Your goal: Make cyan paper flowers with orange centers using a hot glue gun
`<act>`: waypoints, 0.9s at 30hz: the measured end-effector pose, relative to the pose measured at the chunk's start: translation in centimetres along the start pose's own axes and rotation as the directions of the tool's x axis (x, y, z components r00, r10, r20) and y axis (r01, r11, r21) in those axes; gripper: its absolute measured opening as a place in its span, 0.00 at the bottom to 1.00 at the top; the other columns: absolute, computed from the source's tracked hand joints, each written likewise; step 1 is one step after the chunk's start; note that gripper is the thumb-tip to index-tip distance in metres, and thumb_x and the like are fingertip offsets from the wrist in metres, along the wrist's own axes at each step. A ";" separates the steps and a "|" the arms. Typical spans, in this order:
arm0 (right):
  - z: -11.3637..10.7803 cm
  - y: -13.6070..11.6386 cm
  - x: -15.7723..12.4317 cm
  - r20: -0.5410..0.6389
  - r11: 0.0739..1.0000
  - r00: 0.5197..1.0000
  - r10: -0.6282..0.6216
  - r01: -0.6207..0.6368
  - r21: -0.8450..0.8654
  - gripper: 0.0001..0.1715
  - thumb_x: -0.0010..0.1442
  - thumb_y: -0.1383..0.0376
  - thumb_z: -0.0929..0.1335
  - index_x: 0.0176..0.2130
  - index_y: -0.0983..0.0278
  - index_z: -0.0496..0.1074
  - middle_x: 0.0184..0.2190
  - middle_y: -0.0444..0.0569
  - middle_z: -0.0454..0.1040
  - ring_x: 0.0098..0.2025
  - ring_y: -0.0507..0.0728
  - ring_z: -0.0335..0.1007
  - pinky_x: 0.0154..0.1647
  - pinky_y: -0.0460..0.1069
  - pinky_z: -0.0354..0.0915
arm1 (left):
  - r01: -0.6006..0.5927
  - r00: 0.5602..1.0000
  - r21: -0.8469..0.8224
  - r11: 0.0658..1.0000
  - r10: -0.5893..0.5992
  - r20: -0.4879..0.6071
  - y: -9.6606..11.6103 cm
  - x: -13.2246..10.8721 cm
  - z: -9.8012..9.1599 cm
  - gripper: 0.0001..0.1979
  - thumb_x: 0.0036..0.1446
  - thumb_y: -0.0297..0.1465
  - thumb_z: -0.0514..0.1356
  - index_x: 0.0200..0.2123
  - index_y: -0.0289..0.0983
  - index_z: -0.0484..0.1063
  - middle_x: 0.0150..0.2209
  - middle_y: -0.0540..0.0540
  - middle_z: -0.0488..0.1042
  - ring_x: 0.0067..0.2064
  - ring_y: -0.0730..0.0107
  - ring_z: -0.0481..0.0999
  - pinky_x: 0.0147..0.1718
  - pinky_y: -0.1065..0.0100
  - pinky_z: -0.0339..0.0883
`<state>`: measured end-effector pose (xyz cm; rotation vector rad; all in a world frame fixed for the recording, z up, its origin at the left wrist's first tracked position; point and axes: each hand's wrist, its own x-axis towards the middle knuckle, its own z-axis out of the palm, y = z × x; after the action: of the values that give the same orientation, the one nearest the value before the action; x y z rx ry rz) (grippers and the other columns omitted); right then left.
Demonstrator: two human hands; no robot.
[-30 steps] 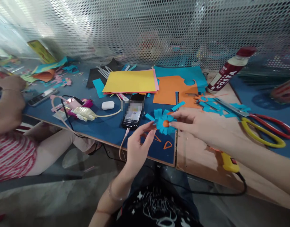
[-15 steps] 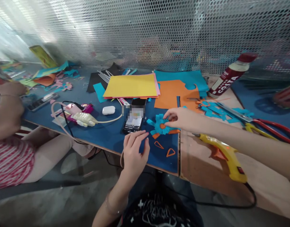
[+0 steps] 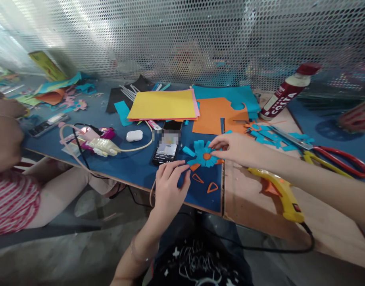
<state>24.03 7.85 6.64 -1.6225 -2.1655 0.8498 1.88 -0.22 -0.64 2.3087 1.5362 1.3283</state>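
Observation:
A blue paper flower with an orange centre lies flat on the blue tabletop. At its right edge, my right hand has thumb and fingertips closed on the petals. My left hand is open at the flower's lower left, its fingers stretched out and apart from the thumb. Its fingertips come close to a petal; whether they touch it I cannot tell. A small orange paper piece shows under the flower's lower edge. Two orange triangular paper loops, one of them here, lie just below.
A phone lies left of the flower. Yellow and orange sheets are behind. At right are a yellow glue gun, red-handled scissors and a leaning bottle. Another person's arm is at left.
The view has shifted slightly. The flower has turned a little and now sits closer to my left fingertips, with my right hand still at its right side.

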 end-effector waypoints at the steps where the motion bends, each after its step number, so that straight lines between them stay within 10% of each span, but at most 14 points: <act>1: 0.0 0.2 0.2 -0.009 1.000 1.000 -0.001 0.001 0.007 0.13 0.51 0.60 0.69 0.37 0.63 0.77 0.36 0.51 0.81 0.39 0.60 0.78 0.42 0.56 0.72 | -0.005 1.000 0.001 1.000 0.005 0.006 0.0 0.1 -0.1 0.07 0.61 0.27 0.60 0.42 0.39 0.76 0.45 0.44 0.78 0.48 0.60 0.75 0.50 0.56 0.69; 15: -0.6 -0.1 -1.5 0.039 0.953 0.992 0.119 -0.125 0.276 0.14 0.49 0.57 0.72 0.36 0.61 0.75 0.33 0.50 0.81 0.37 0.61 0.78 0.36 0.55 0.73 | 0.209 0.974 -0.248 0.946 -0.179 0.137 1.9 1.0 0.0 0.04 0.63 0.30 0.59 0.40 0.37 0.72 0.31 0.49 0.78 0.28 0.74 0.74 0.30 0.72 0.69; 27: -0.1 1.2 -3.4 -0.045 0.986 0.999 0.014 -0.006 0.167 0.15 0.54 0.52 0.69 0.37 0.60 0.73 0.34 0.49 0.78 0.35 0.58 0.74 0.36 0.54 0.69 | 0.039 0.945 0.153 0.987 -0.087 0.315 -0.7 3.7 0.1 0.08 0.65 0.34 0.58 0.44 0.38 0.74 0.36 0.45 0.75 0.32 0.66 0.76 0.30 0.67 0.67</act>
<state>26.11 4.94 6.33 -1.5568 -1.9991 0.9593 1.90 3.02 1.27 2.3862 1.6247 0.7971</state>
